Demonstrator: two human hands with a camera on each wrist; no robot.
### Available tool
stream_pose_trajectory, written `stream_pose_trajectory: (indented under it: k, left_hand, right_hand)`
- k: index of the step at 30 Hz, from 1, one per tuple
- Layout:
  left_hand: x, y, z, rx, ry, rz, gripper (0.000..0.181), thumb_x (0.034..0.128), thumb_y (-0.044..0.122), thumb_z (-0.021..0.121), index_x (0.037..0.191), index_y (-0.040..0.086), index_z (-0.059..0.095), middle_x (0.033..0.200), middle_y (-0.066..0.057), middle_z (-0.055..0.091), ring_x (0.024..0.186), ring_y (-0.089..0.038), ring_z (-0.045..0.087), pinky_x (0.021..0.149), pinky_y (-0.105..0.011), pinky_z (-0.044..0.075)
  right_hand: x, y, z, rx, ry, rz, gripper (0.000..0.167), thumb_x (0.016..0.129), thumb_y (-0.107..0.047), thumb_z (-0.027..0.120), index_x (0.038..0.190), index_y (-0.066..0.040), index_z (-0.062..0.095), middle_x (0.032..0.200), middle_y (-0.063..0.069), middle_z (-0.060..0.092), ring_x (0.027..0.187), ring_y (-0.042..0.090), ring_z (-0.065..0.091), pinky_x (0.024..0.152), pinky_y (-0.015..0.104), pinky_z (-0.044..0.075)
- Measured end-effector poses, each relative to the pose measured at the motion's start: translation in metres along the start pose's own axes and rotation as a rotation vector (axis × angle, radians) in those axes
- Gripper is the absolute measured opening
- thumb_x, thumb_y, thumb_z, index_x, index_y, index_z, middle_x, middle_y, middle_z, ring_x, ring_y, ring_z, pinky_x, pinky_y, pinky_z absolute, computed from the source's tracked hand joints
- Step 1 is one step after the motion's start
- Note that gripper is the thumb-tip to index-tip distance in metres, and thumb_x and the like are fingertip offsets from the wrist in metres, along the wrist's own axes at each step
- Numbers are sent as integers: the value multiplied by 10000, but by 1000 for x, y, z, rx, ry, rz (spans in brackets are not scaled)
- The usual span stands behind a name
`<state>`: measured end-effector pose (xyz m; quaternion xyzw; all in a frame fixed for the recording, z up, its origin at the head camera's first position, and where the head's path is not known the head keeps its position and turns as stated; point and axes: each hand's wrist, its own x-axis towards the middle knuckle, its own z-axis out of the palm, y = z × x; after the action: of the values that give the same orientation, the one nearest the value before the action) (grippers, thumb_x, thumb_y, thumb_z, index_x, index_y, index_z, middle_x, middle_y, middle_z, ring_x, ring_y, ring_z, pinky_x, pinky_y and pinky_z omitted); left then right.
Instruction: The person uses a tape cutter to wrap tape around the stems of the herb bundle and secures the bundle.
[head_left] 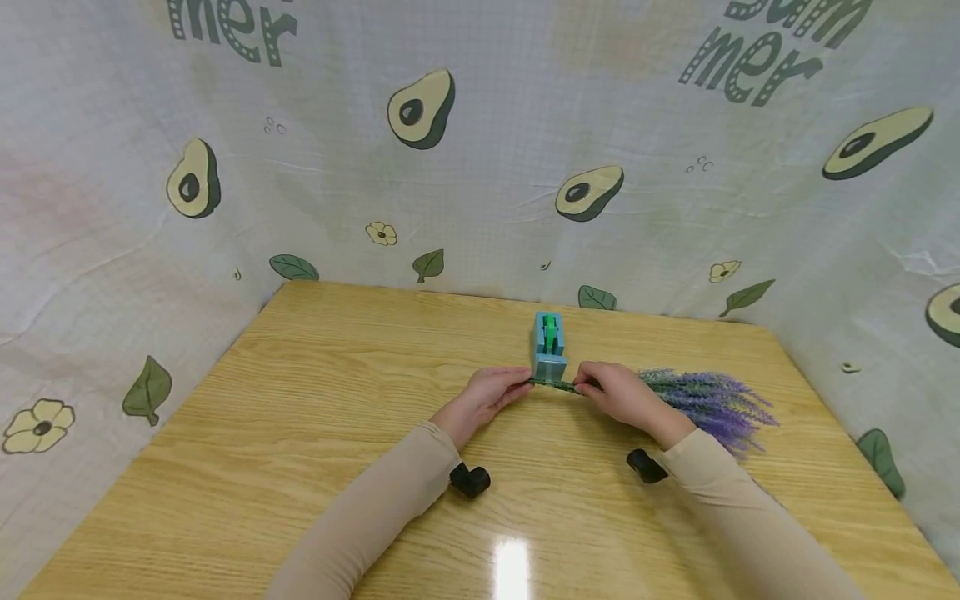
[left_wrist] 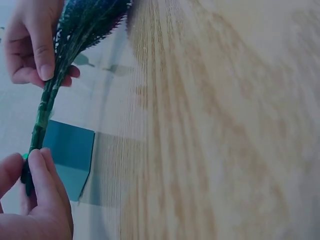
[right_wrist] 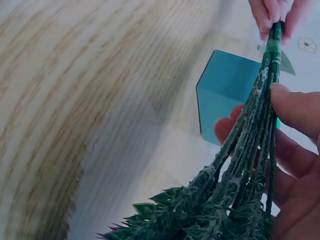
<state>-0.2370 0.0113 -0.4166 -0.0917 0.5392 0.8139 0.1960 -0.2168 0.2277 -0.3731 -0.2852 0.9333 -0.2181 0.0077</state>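
Note:
A bunch of purple lavender (head_left: 708,404) with long green stems lies sideways between both hands, flower heads to the right. The left hand (head_left: 491,392) pinches the stem ends between thumb and fingers. Farther up the stems (right_wrist: 250,120), the right hand (head_left: 618,396) grips the bundle with its thumb and fingers. A band of clear tape (left_wrist: 42,118) shows around the stems between the hands. Just behind this stretch stands a blue tape dispenser (head_left: 550,367) holding a green roll (head_left: 550,332). Whether the tape still joins the dispenser, I cannot tell.
The wooden table (head_left: 360,358) stretches out around the hands. A patterned cloth (head_left: 495,108) with avocados and leaves hangs behind it and along the sides. Black wrist cameras (head_left: 470,481) sit at both sleeves, just above the table.

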Motion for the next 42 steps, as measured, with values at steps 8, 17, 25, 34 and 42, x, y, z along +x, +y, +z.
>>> stream_pose_trajectory:
  k: [8,17,25,34,42]
  left_hand:
    - [1,-2,1,49,19,16,277,881,-4,619,1146,-84,611,1094,-178,625,906,-190,647,848,-294,490]
    - [3,-1,2,92,-7,47,327,877,-32,609,1204,-30,601,1162,-159,609,1006,-216,614,884,-315,474]
    - [4,0,2,83,7,53,294,878,-11,620,1169,-55,617,1110,-142,633,927,-178,638,869,-308,482]
    - [7,2,1,94,33,43,280,887,-10,604,1162,-54,621,1067,-144,635,910,-193,645,854,-299,489]
    - [8,3,11,181,15,50,361,909,42,583,1268,26,552,967,-110,616,797,-157,608,801,-304,509]
  right_hand:
    - [0,3,6,-53,119,-64,86,849,-29,669,841,-102,626,807,-32,612,693,116,580,618,313,489]
    - [0,3,15,-162,235,-49,229,776,-27,744,998,-12,692,876,68,625,770,226,607,680,390,511]
    - [4,7,20,-185,257,-38,148,740,-50,785,841,-69,678,820,23,550,785,221,549,699,392,486]
    - [5,8,21,-56,218,11,186,786,-19,735,870,-102,592,819,34,636,752,228,616,662,414,501]
    - [10,8,23,-28,245,69,360,770,3,741,1113,5,633,867,95,661,775,245,625,699,434,509]
